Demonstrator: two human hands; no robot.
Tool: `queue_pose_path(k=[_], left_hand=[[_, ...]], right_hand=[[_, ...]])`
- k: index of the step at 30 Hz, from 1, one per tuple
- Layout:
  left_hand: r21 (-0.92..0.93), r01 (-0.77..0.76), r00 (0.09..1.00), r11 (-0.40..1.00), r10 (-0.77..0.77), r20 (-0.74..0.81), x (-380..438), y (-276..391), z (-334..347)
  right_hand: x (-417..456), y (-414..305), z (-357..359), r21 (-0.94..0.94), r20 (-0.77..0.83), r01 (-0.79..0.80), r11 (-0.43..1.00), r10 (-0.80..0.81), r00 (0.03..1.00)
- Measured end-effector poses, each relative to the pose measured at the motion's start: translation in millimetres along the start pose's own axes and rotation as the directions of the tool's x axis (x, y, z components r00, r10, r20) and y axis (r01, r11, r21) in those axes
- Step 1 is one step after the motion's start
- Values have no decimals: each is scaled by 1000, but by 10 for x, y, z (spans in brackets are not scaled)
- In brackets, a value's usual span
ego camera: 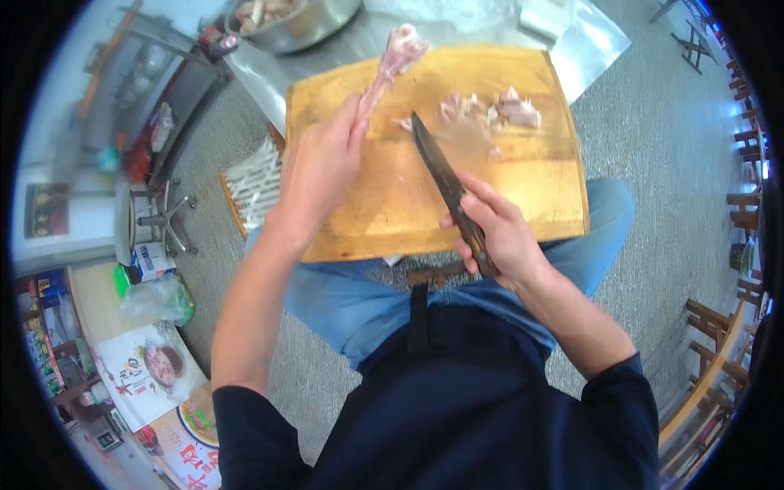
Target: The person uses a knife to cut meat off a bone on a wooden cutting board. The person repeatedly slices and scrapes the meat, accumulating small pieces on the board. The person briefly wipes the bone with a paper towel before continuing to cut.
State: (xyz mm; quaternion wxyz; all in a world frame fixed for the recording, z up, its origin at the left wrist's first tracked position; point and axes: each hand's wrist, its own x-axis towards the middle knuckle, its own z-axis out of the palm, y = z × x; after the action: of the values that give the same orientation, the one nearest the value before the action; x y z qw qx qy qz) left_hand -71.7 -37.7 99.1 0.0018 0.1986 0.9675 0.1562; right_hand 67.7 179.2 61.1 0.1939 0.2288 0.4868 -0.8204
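Note:
My left hand (327,162) grips the thin end of a meaty bone (395,61), whose knobby end points away from me above the wooden cutting board (373,208). In my right hand (499,229) is a knife (436,156), held by its dark handle with the blade pointing up and to the left over the board. Cut pieces of meat (517,110) lie in a loose pile on the board's right half. A small scrap of meat (405,124) sits close to the knife tip.
Behind the board, a metal basin (306,27) holds more meat and bones on a metal-topped table (260,79). A white box-like object (547,17) stands at the back right. A woven-seat stool (251,184) is left of the board. Wooden furniture (713,324) lines the right side.

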Motion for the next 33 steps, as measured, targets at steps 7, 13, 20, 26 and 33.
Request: queue_pose_path(k=[7, 13, 20, 26, 33], left_hand=[[-662, 228, 957, 714, -41, 286, -354, -3, -90], [-793, 542, 826, 279, -5, 563, -650, 76, 121], [-707, 671, 732, 223, -49, 680, -796, 211, 294], [-691, 473, 839, 547, -41, 542, -799, 225, 377], [-590, 443, 806, 676, -11, 592, -727, 228, 275]], right_hand=[[-275, -15, -359, -190, -111, 80, 979, -102, 989], [-529, 88, -619, -660, -12, 338, 671, -459, 888], [-580, 108, -450, -786, 422, 584, 204, -513, 748], [-488, 136, -496, -855, 441, 518, 32, -482, 757], [-518, 90, -578, -907, 402, 414, -76, -448, 799]])
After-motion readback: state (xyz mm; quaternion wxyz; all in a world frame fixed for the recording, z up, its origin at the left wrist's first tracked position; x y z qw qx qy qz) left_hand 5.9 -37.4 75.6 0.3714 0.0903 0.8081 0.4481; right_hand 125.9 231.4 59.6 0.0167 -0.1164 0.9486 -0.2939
